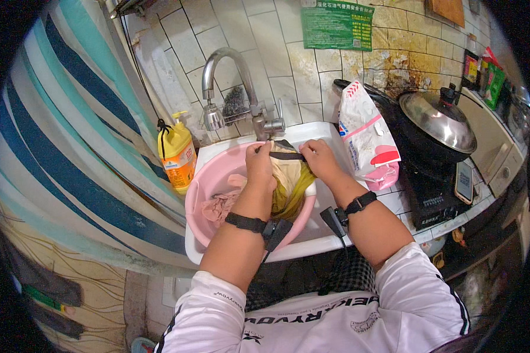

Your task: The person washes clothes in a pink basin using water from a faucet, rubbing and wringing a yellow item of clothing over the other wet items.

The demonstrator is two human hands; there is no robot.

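Over a pink plastic basin (193, 212) set in a white sink (203, 154), my left hand (259, 165) and my right hand (319, 158) hold a cream and olive-green garment (287, 174). Its dark band is stretched between them, with fingers closed on each end. The lower part of the cloth hangs into the basin. A crumpled pink cloth (221, 207) lies in the basin, left of the garment. The chrome faucet (229, 53) rises behind my hands; no water is seen coming from it.
Left of the sink stands a yellow detergent jug (176, 154) with a pump. At the right are a white and pink washing powder bag (369, 137), a lidded wok (437, 128) on a black cooktop (428, 209), and a phone (463, 182). A striped curtain (92, 132) hangs at left.
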